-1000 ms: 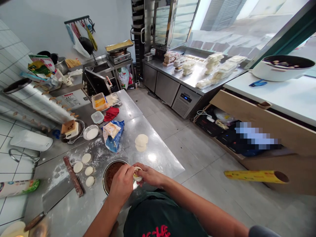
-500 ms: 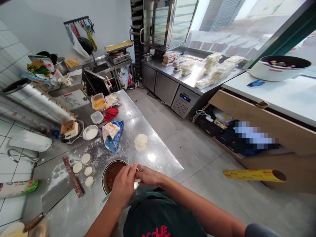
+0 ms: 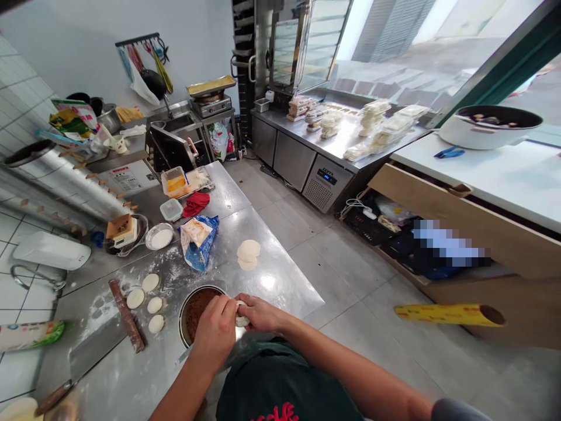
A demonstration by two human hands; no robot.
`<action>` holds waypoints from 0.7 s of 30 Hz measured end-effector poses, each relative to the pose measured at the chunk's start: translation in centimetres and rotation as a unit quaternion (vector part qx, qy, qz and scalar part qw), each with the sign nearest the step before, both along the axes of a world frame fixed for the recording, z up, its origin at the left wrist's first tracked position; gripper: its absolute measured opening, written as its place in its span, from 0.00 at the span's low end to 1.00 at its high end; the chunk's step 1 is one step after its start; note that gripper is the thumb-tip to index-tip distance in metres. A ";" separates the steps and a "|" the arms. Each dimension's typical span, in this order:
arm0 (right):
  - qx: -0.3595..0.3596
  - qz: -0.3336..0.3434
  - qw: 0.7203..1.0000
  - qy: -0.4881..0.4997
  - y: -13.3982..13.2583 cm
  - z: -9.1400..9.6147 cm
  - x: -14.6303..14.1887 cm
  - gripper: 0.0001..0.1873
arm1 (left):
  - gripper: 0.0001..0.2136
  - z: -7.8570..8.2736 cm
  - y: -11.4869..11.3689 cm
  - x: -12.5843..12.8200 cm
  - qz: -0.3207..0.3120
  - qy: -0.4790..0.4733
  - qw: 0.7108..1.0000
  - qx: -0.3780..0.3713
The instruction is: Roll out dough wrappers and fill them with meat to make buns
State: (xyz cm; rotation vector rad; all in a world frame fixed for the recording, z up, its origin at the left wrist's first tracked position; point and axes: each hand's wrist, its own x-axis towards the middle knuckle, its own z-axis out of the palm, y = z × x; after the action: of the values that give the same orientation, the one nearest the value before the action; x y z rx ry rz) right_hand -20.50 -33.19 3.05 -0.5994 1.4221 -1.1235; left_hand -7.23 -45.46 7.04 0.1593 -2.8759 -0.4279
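Both hands meet at the edge of a metal bowl of brown filling [image 3: 191,316]. My left hand [image 3: 217,327] has its fingers closed on a small pale piece of dough [image 3: 241,319]. From the other side my right hand [image 3: 262,313] pinches the same dough, whose underside is partly hidden by the fingers. Several flat dough discs [image 3: 135,299] lie left of the bowl beside a floury rolling pin [image 3: 126,316]. Two thin overlapping dough wrappers [image 3: 249,254] rest beyond my right hand.
On the steel table [image 3: 284,275] stand a blue flour bag [image 3: 199,242], a foil dish of white powder [image 3: 159,236] and a red cloth [image 3: 196,204]. A cleaver [image 3: 94,356] lies at the left. The table's right edge drops to the tiled floor.
My fingers have shifted around the dough, and more of it shows between my hands. Both hands stay beside the bowl. The view has moved slightly.
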 end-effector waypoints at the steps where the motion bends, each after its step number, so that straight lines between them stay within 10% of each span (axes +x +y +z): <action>1: -0.002 -0.007 1.000 -0.008 0.1 0.0 -0.1 0.10 | 0.10 -0.1 0.0 0.0 -0.005 0.006 1.000 0.002; 11: -0.045 -0.132 0.944 -0.301 -0.5 -0.4 1.7 0.33 | 0.11 0.6 0.0 0.0 0.012 0.076 0.997 0.028; 21: -0.007 -0.177 0.949 -0.260 -1.0 0.8 2.1 0.35 | 0.16 0.8 0.4 0.3 -0.004 0.086 0.996 -0.004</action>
State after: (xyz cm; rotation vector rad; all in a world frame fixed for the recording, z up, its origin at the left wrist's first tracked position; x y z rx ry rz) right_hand -18.44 -34.15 3.81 -0.0339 1.0770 -1.4469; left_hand -6.94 -45.08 7.81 0.1041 -2.7089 -0.4110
